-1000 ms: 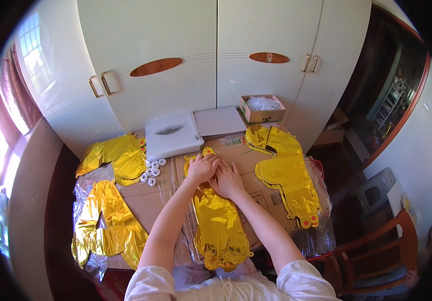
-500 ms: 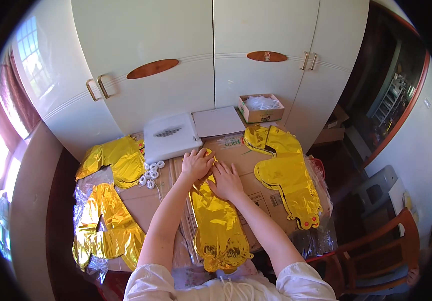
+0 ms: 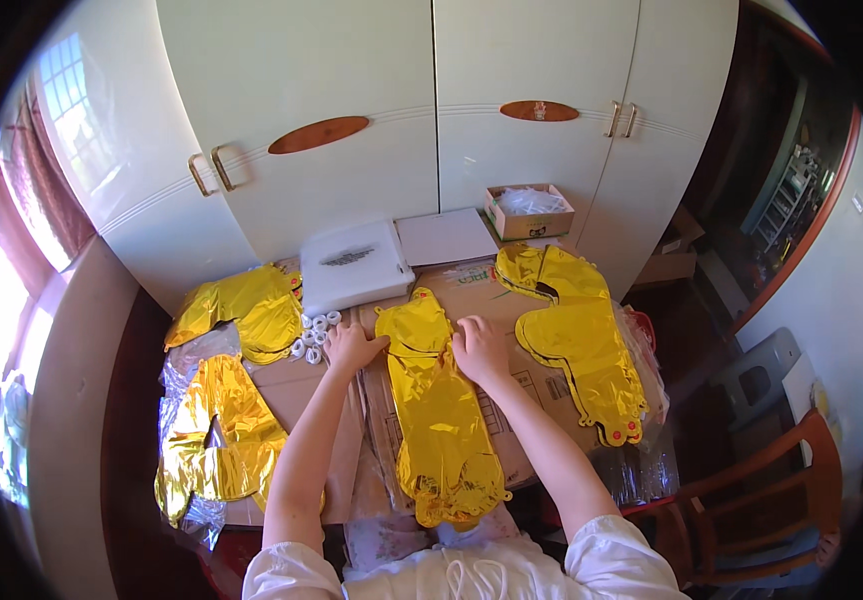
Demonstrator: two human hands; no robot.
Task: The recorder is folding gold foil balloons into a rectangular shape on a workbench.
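A flat gold foil balloon [image 3: 441, 410] lies lengthwise in front of me on the cardboard-covered table. Its narrow creased part sits between my hands, with a rounded end toward the far side. My left hand [image 3: 353, 348] is open at its left side, thumb tip by the foil edge and fingers spread toward several small white rolls [image 3: 312, 338]. On the other side, my right hand [image 3: 479, 350] touches the balloon's right edge, fingers apart and slightly bent. The underside of both hands is hidden.
More gold foil balloons [image 3: 581, 345] are stacked at right, with others at far left [image 3: 251, 310] and near left [image 3: 221, 430]. A white packet [image 3: 356, 270], a white sheet [image 3: 446, 238] and a small box of clear plastic pieces [image 3: 529, 210] stand along the white cabinet. A wooden chair [image 3: 761, 490] is at right.
My hands have moved apart from the middle of the balloon to its two sides. The balloon's far part, covered by them before, now shows spread out. The view has shifted slightly.
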